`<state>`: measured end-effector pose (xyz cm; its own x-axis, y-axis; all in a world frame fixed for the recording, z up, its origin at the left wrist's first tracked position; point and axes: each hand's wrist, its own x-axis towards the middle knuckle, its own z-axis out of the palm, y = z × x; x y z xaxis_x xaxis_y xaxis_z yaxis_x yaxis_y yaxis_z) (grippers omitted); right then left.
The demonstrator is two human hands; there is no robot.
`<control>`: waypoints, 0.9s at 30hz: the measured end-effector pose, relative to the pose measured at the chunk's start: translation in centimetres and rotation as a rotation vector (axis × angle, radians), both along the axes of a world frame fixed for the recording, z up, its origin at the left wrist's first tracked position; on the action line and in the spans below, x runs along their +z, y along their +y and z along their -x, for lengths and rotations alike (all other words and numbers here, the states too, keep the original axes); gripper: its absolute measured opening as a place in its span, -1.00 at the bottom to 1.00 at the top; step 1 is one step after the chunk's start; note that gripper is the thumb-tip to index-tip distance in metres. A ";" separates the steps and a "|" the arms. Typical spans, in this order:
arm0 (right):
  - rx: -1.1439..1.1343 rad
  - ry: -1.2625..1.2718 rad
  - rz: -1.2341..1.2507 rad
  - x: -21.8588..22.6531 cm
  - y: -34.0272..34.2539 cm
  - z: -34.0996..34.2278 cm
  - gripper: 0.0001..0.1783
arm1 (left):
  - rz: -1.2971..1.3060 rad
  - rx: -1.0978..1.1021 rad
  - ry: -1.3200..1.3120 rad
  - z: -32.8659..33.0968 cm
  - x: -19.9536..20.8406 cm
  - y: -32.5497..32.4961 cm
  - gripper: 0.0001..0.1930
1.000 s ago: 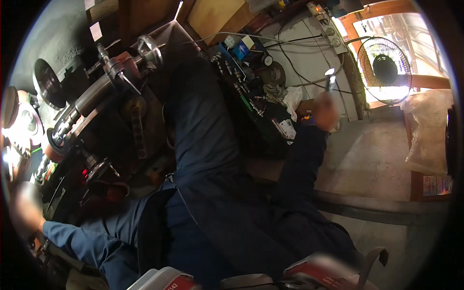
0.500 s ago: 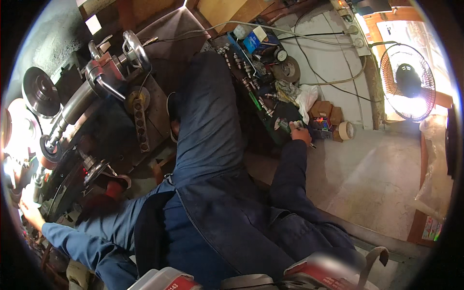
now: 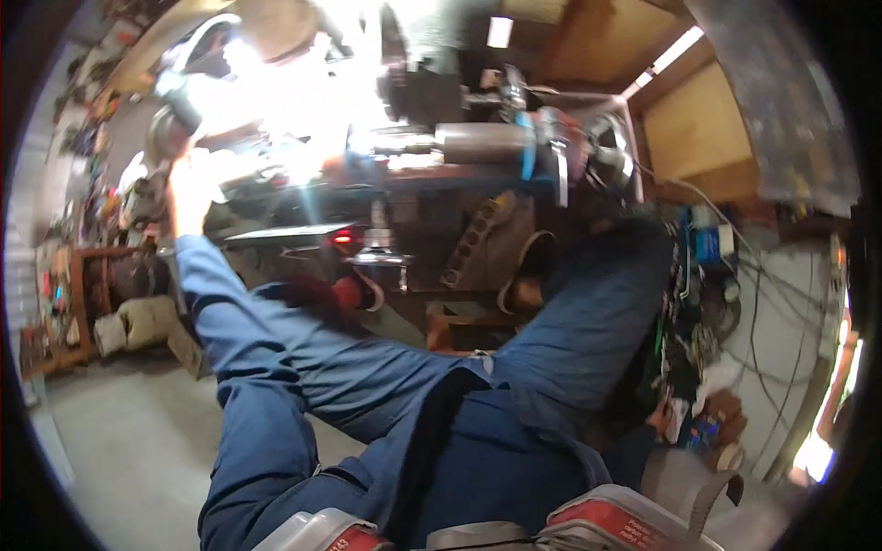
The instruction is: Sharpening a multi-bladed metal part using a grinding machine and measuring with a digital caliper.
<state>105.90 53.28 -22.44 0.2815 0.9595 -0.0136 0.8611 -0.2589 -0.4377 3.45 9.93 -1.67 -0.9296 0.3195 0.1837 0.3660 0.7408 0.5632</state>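
Left hand (image 3: 190, 188): raised at the left end of a shiny metal lathe (image 3: 487, 144); fingers washed out by glare, cannot tell whether spread or closed. Grey rounded part (image 3: 168, 136) just above-left of this hand; contact unclear. Lathe's cylindrical barrel well to its right; small chrome handwheel (image 3: 381, 257) to its lower right.

Right hand (image 3: 658, 421): low, beside a small flat white item (image 3: 678, 418); blurred, cannot tell if pinching it. Crumpled white cloth or bag (image 3: 721, 375) above-right of this hand; brown cardboard box (image 3: 729, 415) to its right.
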 end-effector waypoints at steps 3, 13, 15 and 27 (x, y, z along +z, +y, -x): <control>0.016 -0.190 0.018 0.2 0.3 5.4 -0.44 | 0.025 0.059 0.142 -2.2 3.5 0.7 -0.57; -0.071 -0.478 -0.307 3.3 2.8 12.0 -0.58 | 0.050 0.072 0.120 -2.3 4.5 2.3 -0.62; 0.060 -0.364 -0.531 7.2 5.4 20.0 -0.61 | 0.065 0.048 0.146 -1.9 4.2 2.8 -0.62; 1.315 0.721 -0.105 24.1 7.2 64.3 -0.33 | 0.112 0.129 0.147 -3.0 5.2 3.0 -0.69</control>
